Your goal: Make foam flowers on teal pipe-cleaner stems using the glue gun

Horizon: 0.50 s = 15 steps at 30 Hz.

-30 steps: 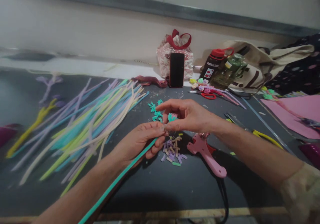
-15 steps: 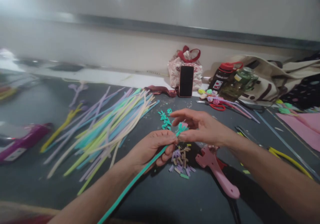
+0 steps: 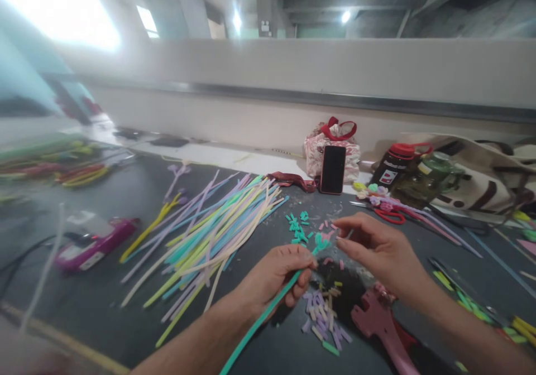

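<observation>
A long teal pipe cleaner [image 3: 258, 325] runs up from the bottom edge. Near its upper end my left hand [image 3: 278, 274] is closed round it, thumb and fingers pinching just below a tuft of short teal pieces [image 3: 321, 242]. To the right of that tuft, my right hand [image 3: 374, 244] hovers with thumb and fingertips apart and nothing visible between them. Short teal cut pieces [image 3: 297, 231] and a few pink ones lie behind the tuft. Lilac and beige pieces [image 3: 324, 313] are heaped below the hands. A pink glue gun [image 3: 387, 330] lies under my right forearm.
Many pastel pipe cleaners [image 3: 209, 241] spread to the left, near a purple glue gun [image 3: 100, 244]. A phone [image 3: 333, 169] leans on a patterned bag [image 3: 312, 154] at the back. Red-handled scissors [image 3: 389, 215], pipe-cleaner flowers [image 3: 377, 196] and bottles [image 3: 393, 166] stand or lie right of it.
The camera view has tilted up and shifted left. My right hand has drawn away from the teal tuft, its fingers now clear of it. My left hand still holds the pipe cleaner.
</observation>
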Available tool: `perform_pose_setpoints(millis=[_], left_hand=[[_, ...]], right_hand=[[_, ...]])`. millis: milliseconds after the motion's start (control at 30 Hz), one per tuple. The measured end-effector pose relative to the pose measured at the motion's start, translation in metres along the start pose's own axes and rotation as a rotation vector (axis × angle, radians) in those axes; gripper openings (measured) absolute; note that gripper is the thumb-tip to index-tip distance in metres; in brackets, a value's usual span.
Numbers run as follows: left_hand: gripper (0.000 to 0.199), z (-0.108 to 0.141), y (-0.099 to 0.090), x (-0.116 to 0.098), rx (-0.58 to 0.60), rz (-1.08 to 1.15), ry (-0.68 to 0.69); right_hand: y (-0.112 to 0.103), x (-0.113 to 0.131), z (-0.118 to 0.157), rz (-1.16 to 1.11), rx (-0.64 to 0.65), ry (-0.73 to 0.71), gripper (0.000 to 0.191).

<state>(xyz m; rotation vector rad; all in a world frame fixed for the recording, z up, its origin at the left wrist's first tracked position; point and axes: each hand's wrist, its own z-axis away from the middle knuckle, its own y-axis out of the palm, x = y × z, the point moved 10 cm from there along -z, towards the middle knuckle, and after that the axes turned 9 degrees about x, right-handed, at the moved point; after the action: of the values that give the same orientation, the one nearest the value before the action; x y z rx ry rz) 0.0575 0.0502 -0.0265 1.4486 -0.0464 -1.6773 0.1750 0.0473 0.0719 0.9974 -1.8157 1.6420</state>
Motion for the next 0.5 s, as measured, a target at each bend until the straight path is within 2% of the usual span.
perform_pose_setpoints(millis=[167,300,400,500], left_hand=[[0.019,0.003,-0.009,-0.007,-0.112,-0.038,0.064],[0.021,0.009,-0.015,-0.019,-0.211,-0.183,0.15],[0.019,0.011,-0.012,-0.029,-0.224,-0.33,0.216],[0.018,0.012,-0.008,-0.033,-0.193,-0.407,0.266]], right_hand=[[0.008,-0.001,-0.003,-0.045,0.047,0.0,0.018],[0.026,-0.018,-0.004,-0.186,0.175,0.085,0.032],[0.038,-0.02,-0.005,-0.314,0.265,0.078,0.042],[0.042,-0.017,-0.006,-0.371,0.295,0.058,0.041]])
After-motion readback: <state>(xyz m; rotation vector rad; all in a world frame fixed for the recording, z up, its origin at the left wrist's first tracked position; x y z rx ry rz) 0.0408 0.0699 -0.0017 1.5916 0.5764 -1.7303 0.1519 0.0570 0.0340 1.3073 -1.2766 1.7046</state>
